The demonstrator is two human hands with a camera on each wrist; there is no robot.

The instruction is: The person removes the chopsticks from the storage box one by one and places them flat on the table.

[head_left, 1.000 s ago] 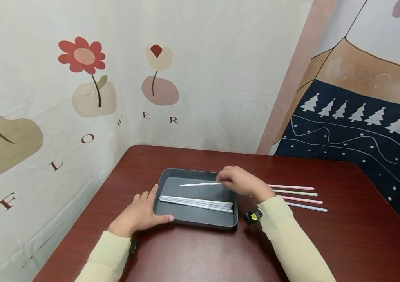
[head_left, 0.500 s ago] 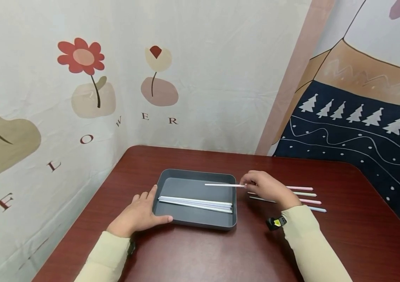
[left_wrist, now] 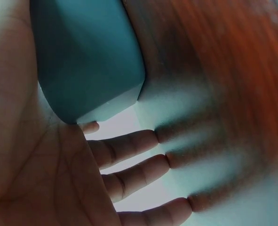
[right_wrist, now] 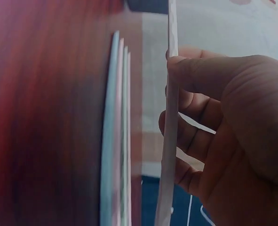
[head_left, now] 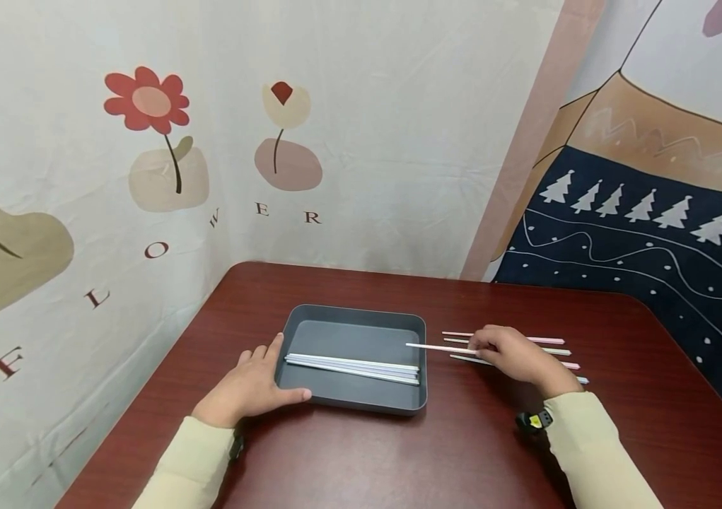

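Observation:
In the head view, my right hand (head_left: 513, 357) holds a pale pinkish chopstick (head_left: 440, 348) to the right of the tray, its thin end over the tray's right rim. The right wrist view shows thumb and fingers pinching this chopstick (right_wrist: 169, 127), raised off the table. Beneath and beside that hand lie several pastel chopsticks (head_left: 545, 341), pink, green and blue. My left hand (head_left: 255, 385) rests spread at the near-left corner of the grey tray (head_left: 361, 408); in the left wrist view, the tray corner (left_wrist: 89, 61) is by the palm and the fingers are extended onto the table.
A bundle of whitish chopsticks (head_left: 354, 367) lies across the front half of the tray. The reddish-brown table (head_left: 348, 459) meets a flower-printed cloth (head_left: 386, 141) behind, and a dark tree-patterned cloth (head_left: 653, 247) hangs at the right.
My right hand has moved right and toward me from above the tray, carrying a chopstick over the pastel ones. The left hand and the chopsticks inside the tray have stayed put.

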